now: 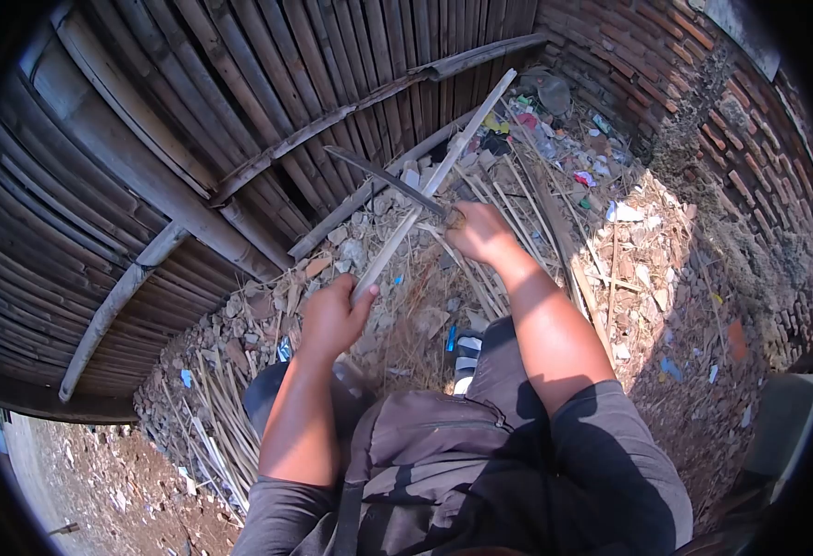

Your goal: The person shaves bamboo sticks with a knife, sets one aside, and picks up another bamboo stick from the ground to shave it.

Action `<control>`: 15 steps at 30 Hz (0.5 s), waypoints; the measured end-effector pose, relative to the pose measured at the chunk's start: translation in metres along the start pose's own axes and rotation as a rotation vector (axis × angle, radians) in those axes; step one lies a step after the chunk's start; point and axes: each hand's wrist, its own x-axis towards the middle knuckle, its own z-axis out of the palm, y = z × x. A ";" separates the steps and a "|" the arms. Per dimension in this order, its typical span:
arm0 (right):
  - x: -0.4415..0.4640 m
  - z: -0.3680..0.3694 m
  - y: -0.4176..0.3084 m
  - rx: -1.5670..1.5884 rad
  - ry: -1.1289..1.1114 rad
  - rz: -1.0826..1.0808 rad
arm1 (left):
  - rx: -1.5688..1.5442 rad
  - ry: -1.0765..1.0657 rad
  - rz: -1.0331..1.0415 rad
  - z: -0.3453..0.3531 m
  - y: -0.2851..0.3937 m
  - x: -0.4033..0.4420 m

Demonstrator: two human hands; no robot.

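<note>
My left hand point(330, 317) is closed around the lower end of a long pale bamboo strip point(459, 148), which slants up and away to the right. In my right hand point(480, 232) is the handle of a machete point(383, 176), its dark blade pointing up and to the left. The blade crosses the strip near its middle and seems to touch it, just left of my right fist. My fingers hide most of the handle. Beneath both hands lies rubble with thin bamboo strips point(517, 190) scattered on it.
A bamboo slat wall point(239, 83) stands ahead and to the left. A brick wall point(749, 157) rises on the right. Litter point(582, 153) gathers in the far corner. A bundle of thin strips point(216, 417) lies by my left leg. A striped sandal point(466, 357) shows below.
</note>
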 end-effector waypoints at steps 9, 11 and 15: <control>-0.003 -0.013 0.000 -0.003 -0.042 0.003 | -0.115 0.021 0.056 0.008 -0.010 -0.001; 0.003 -0.009 0.009 0.017 0.023 0.014 | -0.146 0.022 0.050 0.002 -0.005 -0.005; 0.009 -0.013 0.024 0.136 0.219 0.090 | -0.166 0.042 0.055 -0.002 -0.011 -0.007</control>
